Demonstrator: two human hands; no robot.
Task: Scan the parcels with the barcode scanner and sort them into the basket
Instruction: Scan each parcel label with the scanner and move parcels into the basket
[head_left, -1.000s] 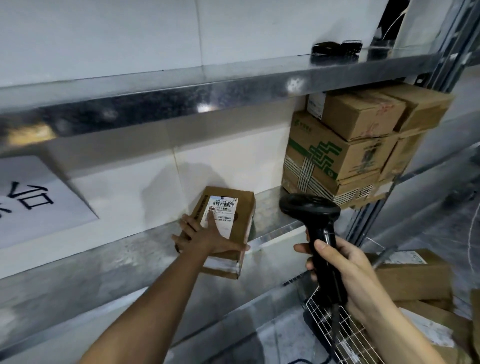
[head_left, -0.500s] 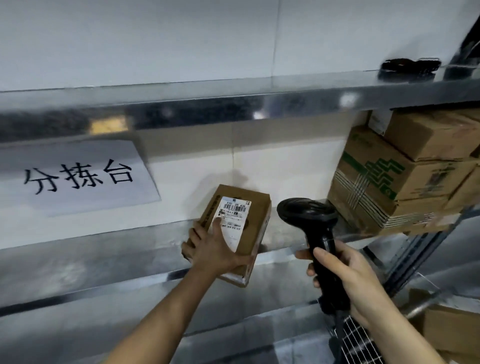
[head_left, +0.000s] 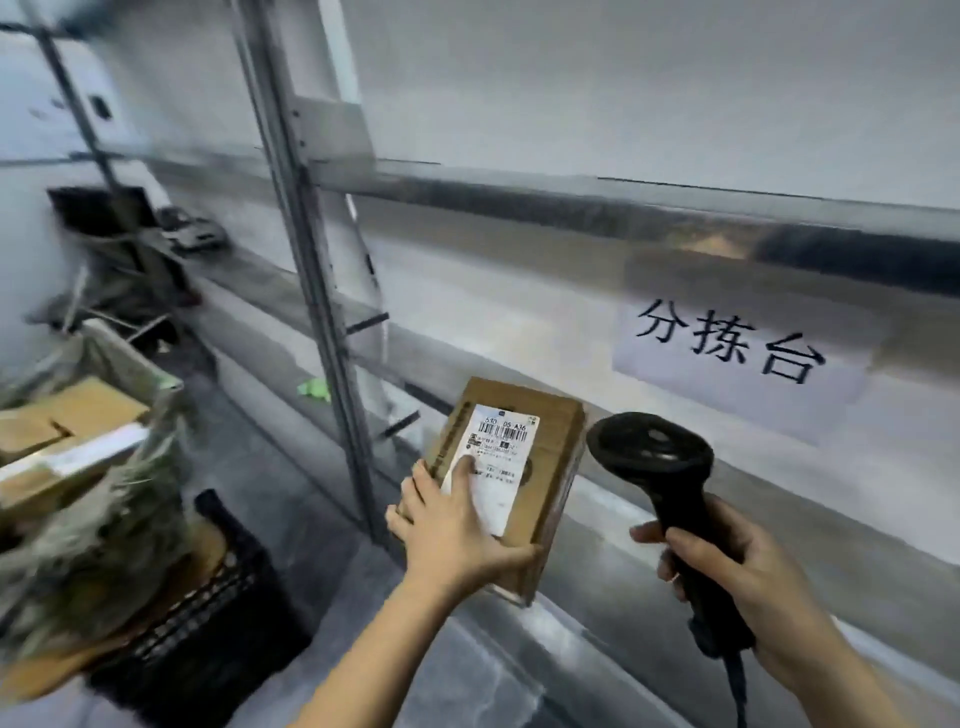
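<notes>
Metal shelf edge (head_left: 602, 582) behind parcel (head_left: 550, 447)

White paper sign (head_left: 737, 364), right, on the panel behind the shelf: black characters 分拣台. On the parcel (head_left: 553, 457), centre: white shipping label (head_left: 501, 457), "530 05 A36" printed above a barcode. Smaller lines below are too blurred to read. The left hand (head_left: 447, 525) covers the label's lower left part.

I see a metal shelf (head_left: 857, 561) running right from the upright post (head_left: 311, 260). Left of the post, a black crate (head_left: 218, 639) stands on the grey floor (head_left: 270, 467). A green scrap (head_left: 314, 388) lies just beside the post.
</notes>
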